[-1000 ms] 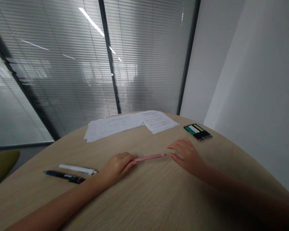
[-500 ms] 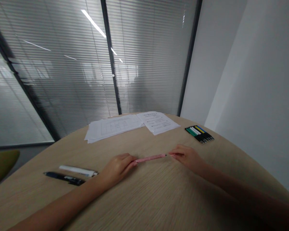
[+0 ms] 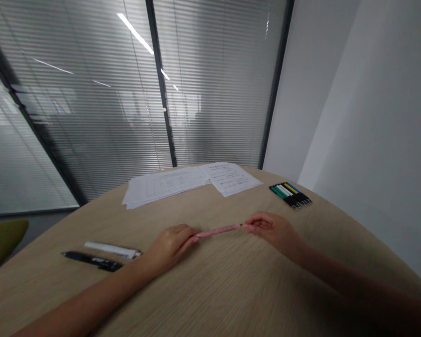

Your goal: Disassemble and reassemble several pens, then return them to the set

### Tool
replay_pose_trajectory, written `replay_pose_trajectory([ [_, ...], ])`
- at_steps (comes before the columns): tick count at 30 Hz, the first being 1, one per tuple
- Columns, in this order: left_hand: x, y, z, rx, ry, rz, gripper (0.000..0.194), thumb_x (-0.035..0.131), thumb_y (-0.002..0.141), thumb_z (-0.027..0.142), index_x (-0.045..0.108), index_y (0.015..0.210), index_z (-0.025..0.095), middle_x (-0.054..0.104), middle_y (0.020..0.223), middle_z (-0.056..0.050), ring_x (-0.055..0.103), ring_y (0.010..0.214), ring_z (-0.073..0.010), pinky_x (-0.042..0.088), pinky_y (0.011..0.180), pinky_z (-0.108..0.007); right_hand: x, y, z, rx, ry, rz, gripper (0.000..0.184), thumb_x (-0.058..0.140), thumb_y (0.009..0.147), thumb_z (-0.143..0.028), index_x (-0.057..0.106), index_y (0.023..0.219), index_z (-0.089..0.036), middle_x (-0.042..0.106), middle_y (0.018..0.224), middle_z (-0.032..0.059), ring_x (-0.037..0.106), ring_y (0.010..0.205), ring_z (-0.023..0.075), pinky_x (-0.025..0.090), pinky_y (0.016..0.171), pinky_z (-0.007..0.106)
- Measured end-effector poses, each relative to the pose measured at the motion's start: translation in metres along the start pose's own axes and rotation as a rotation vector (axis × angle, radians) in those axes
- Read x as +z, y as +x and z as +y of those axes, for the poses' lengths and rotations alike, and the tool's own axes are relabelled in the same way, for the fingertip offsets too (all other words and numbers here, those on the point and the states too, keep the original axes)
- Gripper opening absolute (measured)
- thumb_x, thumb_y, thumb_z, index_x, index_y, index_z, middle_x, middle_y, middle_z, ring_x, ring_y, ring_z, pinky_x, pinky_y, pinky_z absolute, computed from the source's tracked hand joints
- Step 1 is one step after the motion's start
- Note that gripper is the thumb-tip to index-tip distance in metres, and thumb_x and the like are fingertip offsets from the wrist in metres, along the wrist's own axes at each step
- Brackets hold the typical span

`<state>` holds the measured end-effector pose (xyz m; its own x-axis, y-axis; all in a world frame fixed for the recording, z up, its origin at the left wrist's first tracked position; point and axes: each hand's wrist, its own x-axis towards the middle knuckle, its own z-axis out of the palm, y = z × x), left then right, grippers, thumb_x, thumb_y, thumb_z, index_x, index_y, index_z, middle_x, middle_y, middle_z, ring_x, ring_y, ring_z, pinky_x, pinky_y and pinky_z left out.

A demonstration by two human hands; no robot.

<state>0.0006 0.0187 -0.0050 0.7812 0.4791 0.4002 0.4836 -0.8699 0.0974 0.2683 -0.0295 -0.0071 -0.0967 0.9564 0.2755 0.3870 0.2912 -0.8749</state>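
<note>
A slim pink pen lies slightly slanted just over the table, between my two hands. Its left end is in my left hand, whose fingers are closed around it and rest low by the tabletop. At the pen's dark right end, the thumb and forefinger of my right hand are pinched together. Whether a small piece sits between those fingertips is too small to tell. Left of my left forearm lie a white pen and a black pen, side by side.
Printed sheets of paper lie at the far side of the round wooden table. Right of them is a black holder with several coloured pens. A grey-white wall stands at the right, glass with blinds behind.
The fingertips of my right hand have moved slightly left and closed in on the pen's dark end. My left hand keeps its hold, almost unmoved.
</note>
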Motion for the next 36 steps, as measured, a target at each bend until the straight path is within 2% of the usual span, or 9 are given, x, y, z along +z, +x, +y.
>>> replay_pose_trajectory([
  [6, 0.0007, -0.0006, -0.0002, 0.010, 0.009, 0.004, 0.031, 0.025, 0.089, 0.030, 0.052, 0.085, 0.015, 0.058, 0.070, -0.004, 0.056, 0.063, -0.0142, 0.044, 0.056, -0.023, -0.0007, -0.0004, 0.0013, -0.019, -0.026, 0.004, 0.010, 0.055, 0.068, -0.026, 0.058, 0.076, -0.020, 0.064, 0.074, 0.0022, 0.059, 0.070, 0.0144, 0.045, 0.066, 0.028],
  [18, 0.0012, -0.0001, 0.0003, 0.017, 0.017, 0.005, 0.033, 0.025, 0.089, 0.030, 0.054, 0.085, 0.014, 0.058, 0.069, -0.005, 0.056, 0.063, -0.0146, 0.044, 0.056, -0.024, -0.0013, -0.0010, 0.0024, -0.088, -0.211, 0.018, 0.011, 0.052, 0.072, -0.024, 0.059, 0.076, -0.018, 0.062, 0.074, 0.0031, 0.057, 0.069, 0.0143, 0.044, 0.065, 0.027],
  [31, -0.0012, 0.0009, 0.0035, -0.001, 0.032, -0.013, 0.036, 0.023, 0.089, 0.032, 0.055, 0.085, 0.015, 0.059, 0.070, -0.005, 0.057, 0.063, -0.0143, 0.045, 0.057, -0.024, -0.0011, -0.0018, 0.0013, -0.134, -0.224, 0.003, 0.013, 0.051, 0.073, -0.027, 0.060, 0.074, -0.019, 0.062, 0.073, 0.0025, 0.057, 0.068, 0.0135, 0.044, 0.064, 0.025],
  [36, -0.0016, 0.0016, 0.0040, -0.007, 0.051, -0.012, 0.036, 0.023, 0.089, 0.031, 0.054, 0.084, 0.015, 0.059, 0.070, -0.005, 0.057, 0.063, -0.0141, 0.045, 0.057, -0.024, -0.0007, -0.0011, 0.0031, -0.107, -0.188, -0.001, 0.013, 0.051, 0.073, -0.028, 0.060, 0.074, -0.019, 0.062, 0.074, 0.0029, 0.057, 0.070, 0.0139, 0.044, 0.064, 0.026],
])
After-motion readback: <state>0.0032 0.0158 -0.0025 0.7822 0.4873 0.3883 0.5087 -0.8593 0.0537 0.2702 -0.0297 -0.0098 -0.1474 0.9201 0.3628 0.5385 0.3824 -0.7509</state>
